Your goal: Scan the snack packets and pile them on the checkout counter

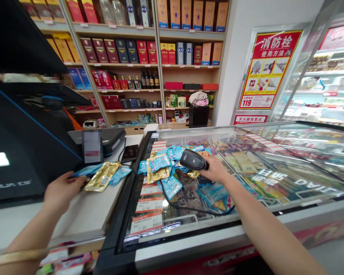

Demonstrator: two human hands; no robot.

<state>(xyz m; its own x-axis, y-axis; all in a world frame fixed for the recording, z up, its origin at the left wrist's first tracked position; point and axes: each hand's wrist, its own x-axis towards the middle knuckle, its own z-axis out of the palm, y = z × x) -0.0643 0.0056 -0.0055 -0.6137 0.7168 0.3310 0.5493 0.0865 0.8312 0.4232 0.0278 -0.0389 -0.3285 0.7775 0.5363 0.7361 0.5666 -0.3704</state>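
My right hand [216,169] is closed around a black handheld barcode scanner [192,159], holding it over a heap of blue and gold snack packets [163,168] on the glass lid of a chest freezer [275,168]. The scanner's black cable [189,208] trails across the glass. My left hand [61,189] rests on the white counter [88,214] with its fingers on a blue packet [84,172]. A gold packet [102,176] and another blue packet [119,174] lie just to the right of that hand.
A dark checkout screen [20,149] stands at the left, with a grey device [113,138] and a dark phone [130,152] behind the packets. Shelves of boxed bottles [137,51] fill the back wall. A red fire-hydrant poster [268,68] and a chilled display [323,76] are at the right.
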